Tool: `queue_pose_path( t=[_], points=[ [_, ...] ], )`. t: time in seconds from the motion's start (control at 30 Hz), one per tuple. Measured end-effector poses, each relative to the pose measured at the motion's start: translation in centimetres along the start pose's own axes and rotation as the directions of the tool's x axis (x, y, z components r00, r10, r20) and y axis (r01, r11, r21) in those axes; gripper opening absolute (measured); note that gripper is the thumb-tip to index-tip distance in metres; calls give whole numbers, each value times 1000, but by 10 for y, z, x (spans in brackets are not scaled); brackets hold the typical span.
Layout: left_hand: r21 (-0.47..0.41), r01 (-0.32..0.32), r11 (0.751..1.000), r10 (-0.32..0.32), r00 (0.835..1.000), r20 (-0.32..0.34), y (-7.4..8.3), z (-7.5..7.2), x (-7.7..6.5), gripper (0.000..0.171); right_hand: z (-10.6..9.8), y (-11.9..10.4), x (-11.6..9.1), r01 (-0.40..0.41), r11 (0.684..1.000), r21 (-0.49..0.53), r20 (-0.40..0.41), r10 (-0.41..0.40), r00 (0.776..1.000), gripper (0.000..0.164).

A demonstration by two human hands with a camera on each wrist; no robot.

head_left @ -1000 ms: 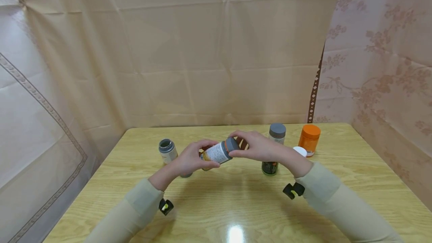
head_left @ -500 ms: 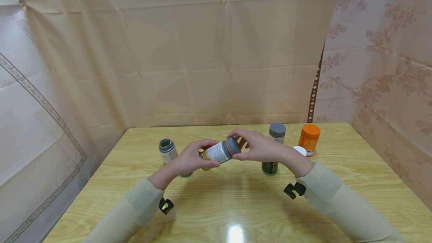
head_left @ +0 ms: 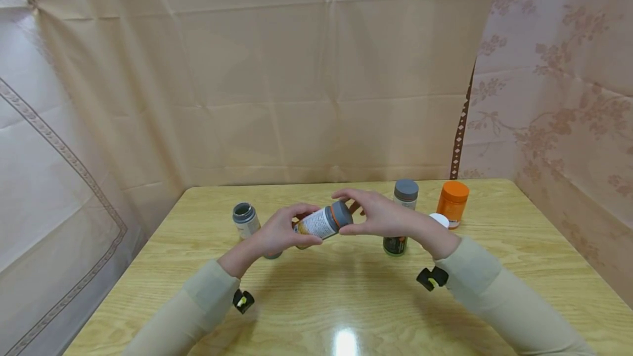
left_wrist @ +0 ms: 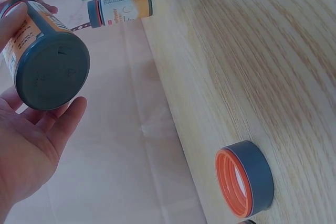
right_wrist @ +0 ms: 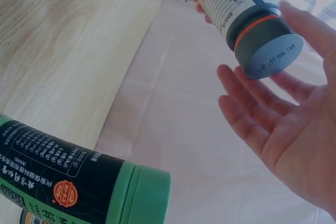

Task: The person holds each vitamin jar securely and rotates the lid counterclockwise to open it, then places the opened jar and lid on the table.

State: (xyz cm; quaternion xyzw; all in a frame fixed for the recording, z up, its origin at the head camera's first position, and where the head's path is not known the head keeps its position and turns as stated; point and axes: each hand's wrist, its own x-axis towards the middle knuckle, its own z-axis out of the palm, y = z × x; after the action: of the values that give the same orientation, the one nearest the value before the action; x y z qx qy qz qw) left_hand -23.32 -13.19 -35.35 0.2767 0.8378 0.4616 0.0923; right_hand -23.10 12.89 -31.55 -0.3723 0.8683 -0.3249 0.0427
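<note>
My left hand [head_left: 281, 231] grips a supplement bottle [head_left: 317, 225] round its body, with a white and orange label. It is held tilted above the table, its dark base [left_wrist: 52, 72] facing the left wrist camera. My right hand [head_left: 378, 214] has thumb and fingertips at opposite sides of the bottle's grey cap [right_wrist: 269, 53], which has an orange ring below it and is on the neck. Left of the left hand stands an uncapped grey-necked bottle [head_left: 245, 220]. A loose dark cap with orange inner threads [left_wrist: 244, 179] lies on the table, partly behind the left hand in the head view.
Beyond the right wrist stand a green-lidded bottle with a black label [right_wrist: 63, 177] and a grey-capped bottle [head_left: 406, 191]. An orange jar [head_left: 453, 203] is further right. A white lid [head_left: 439, 220] shows past the right forearm. A cloth curtain [head_left: 316, 81] hangs behind the wooden table [head_left: 306, 301].
The right hand's fingers have shifted slightly on the cap, leaving more of the cap showing than a second ago. The left hand and bottle stay almost where they were.
</note>
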Motion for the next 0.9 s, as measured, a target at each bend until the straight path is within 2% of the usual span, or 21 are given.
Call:
queue_pose_path(
  t=[0.13, 0.4, 0.67, 0.9],
  points=[
    [5, -4, 1000, 4, 1000, 4, 1, -1, 0, 61, 0, 0, 2, -53, 998, 26, 1, 53, 999, 59],
    [4, -4, 1000, 4, 1000, 10, 2, -1, 0, 59, 1, 0, 4, -83, 997, -2, 9, 83, 996, 52],
    [-16, -2, 1000, 3, 1000, 26, 1, -1, 0, 58, 2, -1, 4, -67, 998, 13, 19, 67, 998, 45],
    [0, -6, 1000, 6, 1000, 16, 1, -1, 0, 60, 1, -2, 3, -20, 1000, -5, -8, 20, 1000, 49]
  ],
)
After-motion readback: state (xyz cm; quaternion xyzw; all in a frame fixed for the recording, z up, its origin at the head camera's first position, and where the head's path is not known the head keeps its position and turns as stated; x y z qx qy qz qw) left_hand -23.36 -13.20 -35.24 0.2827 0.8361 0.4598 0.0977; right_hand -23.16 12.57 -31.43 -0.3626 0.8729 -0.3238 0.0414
